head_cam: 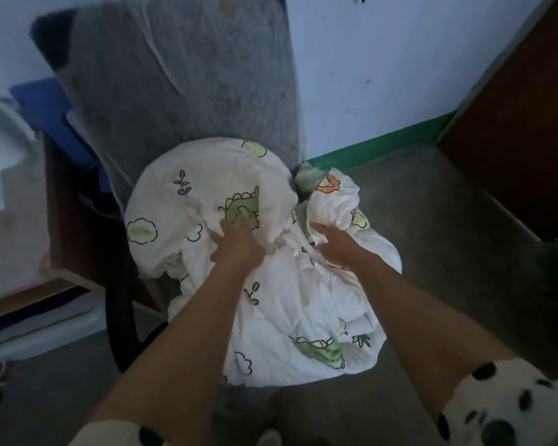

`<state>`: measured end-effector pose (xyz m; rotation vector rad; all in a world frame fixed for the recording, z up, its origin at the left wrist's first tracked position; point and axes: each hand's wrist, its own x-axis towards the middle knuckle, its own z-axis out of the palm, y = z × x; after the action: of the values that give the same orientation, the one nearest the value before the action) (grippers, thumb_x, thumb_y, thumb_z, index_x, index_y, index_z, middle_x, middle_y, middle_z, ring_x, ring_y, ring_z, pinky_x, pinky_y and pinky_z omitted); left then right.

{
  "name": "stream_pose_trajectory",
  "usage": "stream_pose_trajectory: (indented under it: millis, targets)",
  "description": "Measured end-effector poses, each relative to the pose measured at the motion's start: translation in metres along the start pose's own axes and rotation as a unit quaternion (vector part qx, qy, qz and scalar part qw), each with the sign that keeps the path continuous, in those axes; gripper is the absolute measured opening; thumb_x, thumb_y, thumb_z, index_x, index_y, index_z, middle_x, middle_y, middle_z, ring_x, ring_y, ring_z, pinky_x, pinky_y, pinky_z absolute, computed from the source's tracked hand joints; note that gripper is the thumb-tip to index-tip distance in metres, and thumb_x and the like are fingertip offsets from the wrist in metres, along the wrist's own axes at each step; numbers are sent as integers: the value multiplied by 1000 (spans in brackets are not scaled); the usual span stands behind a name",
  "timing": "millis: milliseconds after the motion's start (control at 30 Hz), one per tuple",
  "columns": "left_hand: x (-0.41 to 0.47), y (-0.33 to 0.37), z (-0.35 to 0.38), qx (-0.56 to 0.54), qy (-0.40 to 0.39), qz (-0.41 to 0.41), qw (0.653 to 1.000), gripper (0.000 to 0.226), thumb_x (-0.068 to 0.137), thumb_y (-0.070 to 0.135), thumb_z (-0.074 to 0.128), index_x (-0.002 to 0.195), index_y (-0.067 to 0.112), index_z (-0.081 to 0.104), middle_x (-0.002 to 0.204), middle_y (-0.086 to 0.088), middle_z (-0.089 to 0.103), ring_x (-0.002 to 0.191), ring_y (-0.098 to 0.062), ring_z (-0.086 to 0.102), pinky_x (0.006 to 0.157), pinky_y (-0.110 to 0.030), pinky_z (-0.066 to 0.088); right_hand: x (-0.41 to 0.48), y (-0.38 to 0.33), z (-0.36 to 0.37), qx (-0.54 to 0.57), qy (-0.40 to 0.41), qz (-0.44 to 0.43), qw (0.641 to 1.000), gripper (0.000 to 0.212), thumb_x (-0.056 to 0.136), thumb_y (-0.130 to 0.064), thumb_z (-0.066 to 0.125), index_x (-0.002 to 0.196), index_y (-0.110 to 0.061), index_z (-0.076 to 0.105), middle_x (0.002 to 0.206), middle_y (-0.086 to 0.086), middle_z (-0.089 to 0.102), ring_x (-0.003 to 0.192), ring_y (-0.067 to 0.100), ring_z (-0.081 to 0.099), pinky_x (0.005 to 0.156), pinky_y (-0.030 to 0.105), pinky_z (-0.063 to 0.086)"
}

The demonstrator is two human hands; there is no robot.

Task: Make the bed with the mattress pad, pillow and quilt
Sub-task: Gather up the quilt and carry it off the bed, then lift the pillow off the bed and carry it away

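Hands lie apart on a crumpled white quilt printed with green dinosaurs, clouds and leaves (pixel 281 284), which is heaped under and all around them on a dark chair (pixel 120 317). The left hand (pixel 236 244) presses down with fingers spread, just below one dinosaur print. The right hand (pixel 339 244) lies with fingers stretched flat along a fold beside a grey-green edge of the fabric. Beyond both hands a thick grey felt mattress pad (pixel 190 91) stands upright against the pale wall, touching the far side of the quilt. Cream sleeves with black spots (pixel 512 410) cover the upper arms.
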<state>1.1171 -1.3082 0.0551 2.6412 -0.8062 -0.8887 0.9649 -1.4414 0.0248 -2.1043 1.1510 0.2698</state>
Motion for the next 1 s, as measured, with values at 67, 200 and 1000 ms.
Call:
stream_pose_trajectory:
  millis: [67, 200, 1000]
  targets:
    - [-7, 7, 1, 32, 7, 40, 999, 62, 91, 34, 54, 145, 16, 29, 149, -16, 26, 138, -38, 22, 107, -54, 33, -11, -1, -6, 11, 11, -10, 1000, 58, 90, -3, 41, 145, -18, 36, 150, 9, 37, 137, 27, 34, 113, 40, 29]
    - [-28, 25, 0, 61, 84, 137, 985, 32, 90, 19, 52, 119, 8, 58, 124, -14, 57, 116, -32, 53, 91, -39, 45, -36, -7, -25, 27, 47, -5, 999, 39, 90, 1, 43, 127, -4, 57, 129, 16, 56, 122, 33, 50, 102, 34, 40]
    - [-395, 287, 114, 167, -23, 579, 798, 33, 97, 36, 42, 70, 19, 50, 73, 0, 56, 72, -23, 55, 62, -31, 42, -494, 202, -137, 116, 341, 217, 907, 20, 94, -12, 43, 87, -19, 60, 90, 1, 62, 83, 18, 58, 71, 31, 47]
